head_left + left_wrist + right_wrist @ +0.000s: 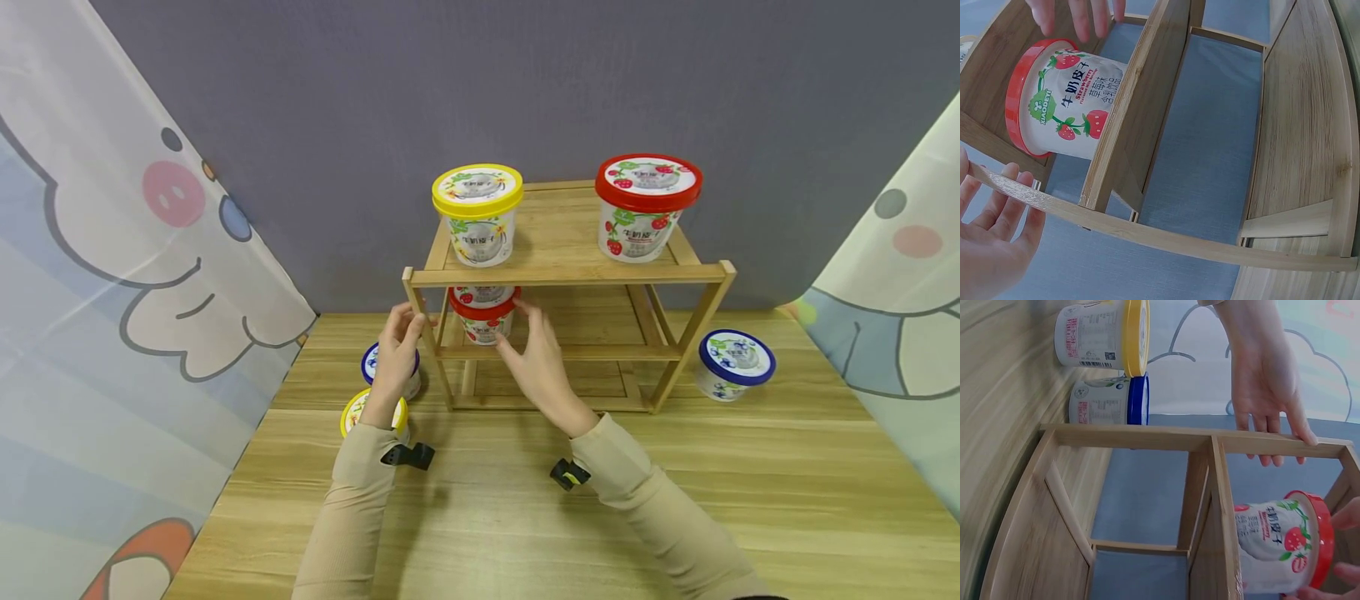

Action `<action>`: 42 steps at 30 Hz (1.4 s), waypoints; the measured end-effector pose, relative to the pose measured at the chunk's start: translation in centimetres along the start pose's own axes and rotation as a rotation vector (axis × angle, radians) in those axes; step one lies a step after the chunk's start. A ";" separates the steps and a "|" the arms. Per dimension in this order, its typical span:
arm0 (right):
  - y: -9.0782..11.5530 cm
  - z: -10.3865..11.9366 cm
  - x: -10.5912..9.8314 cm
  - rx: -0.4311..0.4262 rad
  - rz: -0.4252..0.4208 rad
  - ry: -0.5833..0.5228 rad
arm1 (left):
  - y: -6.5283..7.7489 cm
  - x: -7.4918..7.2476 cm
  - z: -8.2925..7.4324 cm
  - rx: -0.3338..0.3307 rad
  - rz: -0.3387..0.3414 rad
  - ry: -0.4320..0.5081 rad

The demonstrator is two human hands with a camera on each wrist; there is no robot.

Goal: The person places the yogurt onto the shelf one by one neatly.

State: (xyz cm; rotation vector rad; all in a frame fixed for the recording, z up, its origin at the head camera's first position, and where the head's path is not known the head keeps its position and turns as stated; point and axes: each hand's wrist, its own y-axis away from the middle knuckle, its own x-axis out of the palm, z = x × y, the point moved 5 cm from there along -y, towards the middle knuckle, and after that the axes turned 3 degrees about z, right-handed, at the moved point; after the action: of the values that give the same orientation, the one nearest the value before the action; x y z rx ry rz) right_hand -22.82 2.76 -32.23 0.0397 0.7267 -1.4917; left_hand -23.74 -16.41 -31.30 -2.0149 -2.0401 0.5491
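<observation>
A white strawberry cup with a red lid stands on the middle level of a wooden rack, behind its left post. My right hand is at the cup's right side, its fingers spread and fairly straight beside the red lid. In the right wrist view, the fingertips are close to that lid; firm contact cannot be made out. At the left post is my left hand, its thumb on one side and its extended fingers passing behind the wood.
On the rack's top stand a yellow-lidded cup and a red-lidded cup. Left of the rack, a blue-lidded cup and another yellow-lidded cup sit by my left forearm. One more blue-lidded cup stands at the right.
</observation>
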 end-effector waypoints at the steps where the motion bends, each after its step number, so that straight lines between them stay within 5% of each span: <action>1: 0.2 0.0 -0.2 -0.011 0.004 0.014 | 0.0 0.0 0.0 0.002 -0.001 0.002; 10: 2.0 -0.1 -2.1 -0.104 0.014 0.113 | 0.0 0.0 -0.1 0.007 -0.003 0.004; 25: 5.0 -1.4 -5.9 -0.492 -0.123 0.166 | 0.0 0.0 0.0 0.001 -0.007 0.001; 40: 7.1 -3.4 -10.6 -0.513 -0.286 0.158 | 0.0 0.0 -0.1 0.006 -0.006 0.002; 42: 7.1 -7.4 -10.7 -0.517 -0.310 0.151 | 0.0 0.0 -0.1 0.002 -0.007 0.000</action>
State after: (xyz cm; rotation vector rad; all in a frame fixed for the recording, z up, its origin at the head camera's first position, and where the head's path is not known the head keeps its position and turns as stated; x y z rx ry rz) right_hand -18.51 16.40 -36.05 -0.3710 1.2673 -1.5587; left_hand -23.72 -16.43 -31.23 -2.0058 -2.0450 0.5491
